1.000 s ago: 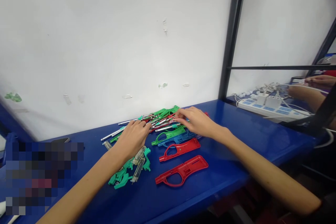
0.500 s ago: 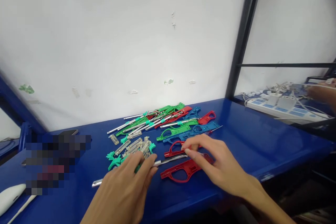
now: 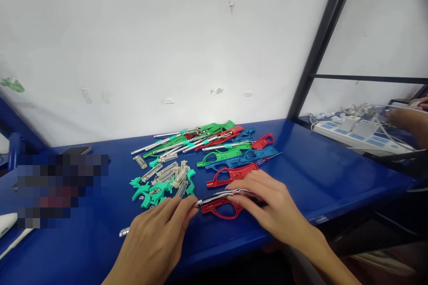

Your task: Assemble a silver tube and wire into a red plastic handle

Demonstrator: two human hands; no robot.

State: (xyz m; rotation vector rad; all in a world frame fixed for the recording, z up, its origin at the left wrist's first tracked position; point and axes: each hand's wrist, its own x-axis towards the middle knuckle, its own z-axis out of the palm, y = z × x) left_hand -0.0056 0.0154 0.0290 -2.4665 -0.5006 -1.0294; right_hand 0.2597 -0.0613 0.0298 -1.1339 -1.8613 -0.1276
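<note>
My left hand [image 3: 155, 234] is closed around a metal tube [image 3: 124, 232], whose tip shows past the hand on the left. From the tube's right end run thin black and white wires [image 3: 219, 195]. My right hand [image 3: 272, 205] has thumb and fingers closed about these wires. Beneath them lies a red plastic lighter-handle half [image 3: 223, 216], partly covered by my right hand. Another red handle half [image 3: 230, 175] rests just behind it. Teal plastic triggers [image 3: 160, 193] and clear plastic tanks [image 3: 167, 171] lie in a pile beyond my left hand.
Behind are green [image 3: 217, 156] and blue [image 3: 230, 162] handle halves and several metal tubes [image 3: 180, 147] with wires. A blurred-out patch [image 3: 60, 191] covers things at left. A power strip [image 3: 354, 133] and another person's hand [image 3: 406, 120] are at right, past the black frame [image 3: 316, 49].
My right hand has closed in on the wires, which now lie over the nearer red handle half. The tube stays in my left hand. The camera view has shifted slightly.
</note>
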